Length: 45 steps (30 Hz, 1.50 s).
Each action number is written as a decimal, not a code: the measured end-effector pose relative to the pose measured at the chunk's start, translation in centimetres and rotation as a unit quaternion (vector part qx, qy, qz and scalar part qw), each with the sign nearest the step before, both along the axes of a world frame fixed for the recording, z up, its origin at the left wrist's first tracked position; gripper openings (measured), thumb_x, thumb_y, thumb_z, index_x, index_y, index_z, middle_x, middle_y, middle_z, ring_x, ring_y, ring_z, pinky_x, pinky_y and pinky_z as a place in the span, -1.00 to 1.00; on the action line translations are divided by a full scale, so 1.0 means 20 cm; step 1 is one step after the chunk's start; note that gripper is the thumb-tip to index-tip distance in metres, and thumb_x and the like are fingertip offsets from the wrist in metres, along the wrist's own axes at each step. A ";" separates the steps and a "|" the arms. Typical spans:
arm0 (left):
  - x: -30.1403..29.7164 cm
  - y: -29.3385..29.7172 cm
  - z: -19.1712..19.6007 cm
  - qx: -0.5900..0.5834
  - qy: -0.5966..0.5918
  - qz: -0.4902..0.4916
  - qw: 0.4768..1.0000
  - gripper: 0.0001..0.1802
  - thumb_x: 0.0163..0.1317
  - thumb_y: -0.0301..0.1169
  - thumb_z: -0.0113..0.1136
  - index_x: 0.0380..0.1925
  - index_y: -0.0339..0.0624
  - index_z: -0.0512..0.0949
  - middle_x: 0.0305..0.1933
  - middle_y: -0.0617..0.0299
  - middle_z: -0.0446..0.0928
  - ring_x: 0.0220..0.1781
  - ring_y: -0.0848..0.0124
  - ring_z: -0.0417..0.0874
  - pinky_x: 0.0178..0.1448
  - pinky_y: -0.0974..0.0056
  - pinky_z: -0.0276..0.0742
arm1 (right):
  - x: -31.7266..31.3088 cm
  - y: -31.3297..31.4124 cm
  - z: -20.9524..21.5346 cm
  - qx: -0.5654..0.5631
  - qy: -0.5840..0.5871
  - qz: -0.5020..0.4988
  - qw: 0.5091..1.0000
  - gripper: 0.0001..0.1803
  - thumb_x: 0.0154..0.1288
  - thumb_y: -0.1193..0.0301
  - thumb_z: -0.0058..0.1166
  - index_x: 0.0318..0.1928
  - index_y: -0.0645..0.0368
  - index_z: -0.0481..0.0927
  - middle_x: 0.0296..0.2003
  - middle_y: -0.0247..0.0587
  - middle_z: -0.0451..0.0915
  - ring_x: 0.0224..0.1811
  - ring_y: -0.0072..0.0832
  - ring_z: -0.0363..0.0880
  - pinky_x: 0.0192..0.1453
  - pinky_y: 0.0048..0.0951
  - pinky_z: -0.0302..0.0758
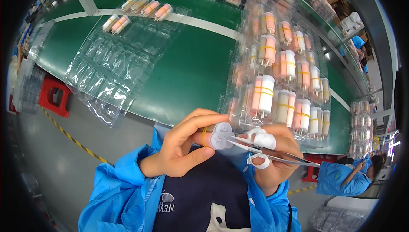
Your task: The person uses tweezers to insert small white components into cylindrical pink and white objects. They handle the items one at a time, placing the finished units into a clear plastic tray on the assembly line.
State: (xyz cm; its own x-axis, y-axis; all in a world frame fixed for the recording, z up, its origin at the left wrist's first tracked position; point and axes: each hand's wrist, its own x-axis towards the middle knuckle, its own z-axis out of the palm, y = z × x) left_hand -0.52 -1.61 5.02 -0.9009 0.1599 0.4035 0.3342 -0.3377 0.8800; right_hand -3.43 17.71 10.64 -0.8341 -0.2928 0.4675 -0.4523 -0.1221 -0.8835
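Note:
My left hand [183, 146] grips a pair of small cylinders [217, 135], one white and one pink, bound by a yellow rubber band, end caps facing me. My right hand [272, 157], with white tape wraps on two fingers, holds metal tweezers [264, 152] whose tips touch the end of the cylinder pair. Both hands are close to my chest, just below the edge of the green table [187, 70].
A stack of clear blister trays [281, 74] full of banded cylinder pairs stands right behind my hands. A mostly unfilled clear tray [115, 70] lies at left, a few pairs in its far rows. Red stools sit on the floor. Another person in blue sits at the far right [345, 176].

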 end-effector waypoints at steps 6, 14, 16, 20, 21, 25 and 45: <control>-0.01 -0.01 -0.01 -0.002 0.016 -0.016 1.000 -0.43 0.22 -0.48 0.12 0.21 -0.55 0.30 0.14 -0.13 0.36 0.18 0.20 0.44 0.27 0.20 0.34 | 0.00 -0.04 0.02 0.054 0.031 -0.012 0.998 -0.63 -0.09 0.55 0.44 -0.19 0.36 0.68 -0.26 0.06 0.67 -0.25 -0.29 0.69 -0.23 -0.44 0.60; 0.01 0.00 0.00 -0.007 0.029 0.030 0.999 -0.45 0.18 -0.54 0.20 0.20 -0.46 0.38 0.08 -0.05 0.42 0.10 0.25 0.47 0.18 0.28 0.35 | 0.03 -0.04 0.02 0.083 0.021 -0.020 0.996 -0.68 -0.08 0.58 0.42 -0.22 0.33 0.69 -0.32 0.01 0.68 -0.30 -0.30 0.70 -0.26 -0.44 0.61; 0.00 -0.01 -0.01 -0.018 0.049 0.034 0.998 -0.45 0.19 -0.53 0.20 0.20 -0.46 0.38 0.08 -0.05 0.42 0.10 0.26 0.47 0.17 0.28 0.36 | 0.04 -0.05 0.02 0.079 -0.004 -0.026 0.997 -0.69 -0.07 0.58 0.42 -0.23 0.33 0.69 -0.32 0.01 0.68 -0.29 -0.30 0.70 -0.25 -0.43 0.61; 0.00 -0.03 -0.03 -0.043 0.061 0.020 0.997 -0.43 0.21 -0.45 0.19 0.18 -0.54 0.35 0.12 -0.12 0.36 0.16 0.19 0.48 0.20 0.23 0.40 | 0.04 -0.05 0.01 0.064 -0.017 -0.017 0.998 -0.71 -0.05 0.58 0.40 -0.23 0.32 0.69 -0.31 0.01 0.69 -0.29 -0.30 0.71 -0.25 -0.43 0.62; 0.00 -0.02 -0.02 -0.041 0.059 0.020 0.997 -0.43 0.21 -0.44 0.19 0.18 -0.54 0.35 0.12 -0.12 0.36 0.16 0.19 0.48 0.20 0.24 0.40 | 0.04 -0.05 0.01 0.062 -0.019 -0.015 0.998 -0.71 -0.05 0.58 0.40 -0.23 0.32 0.69 -0.31 0.01 0.69 -0.29 -0.30 0.71 -0.24 -0.44 0.62; 0.00 -0.02 -0.02 -0.031 0.047 0.019 0.998 -0.43 0.22 -0.44 0.19 0.18 -0.54 0.34 0.11 -0.11 0.36 0.16 0.20 0.47 0.20 0.24 0.39 | 0.04 -0.06 0.01 0.062 -0.019 -0.020 0.998 -0.72 -0.05 0.58 0.39 -0.24 0.31 0.70 -0.31 0.00 0.69 -0.29 -0.30 0.71 -0.24 -0.43 0.62; 0.01 -0.01 -0.02 -0.044 0.048 0.050 0.997 -0.46 0.26 -0.42 0.18 0.21 -0.46 0.38 0.09 -0.04 0.41 0.08 0.28 0.49 0.14 0.31 0.40 | 0.04 -0.07 -0.04 0.020 -0.034 -0.033 0.999 -0.79 0.03 0.60 0.34 -0.25 0.35 0.69 -0.33 0.01 0.68 -0.34 -0.39 0.69 -0.31 -0.49 0.61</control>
State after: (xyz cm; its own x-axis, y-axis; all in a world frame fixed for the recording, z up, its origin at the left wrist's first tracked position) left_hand -0.35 -1.87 4.54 -0.8723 0.1096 0.4765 0.4461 -0.2207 0.8673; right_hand -2.71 16.21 9.81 -0.8812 -0.2543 0.3984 -0.3972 -0.0584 -0.9159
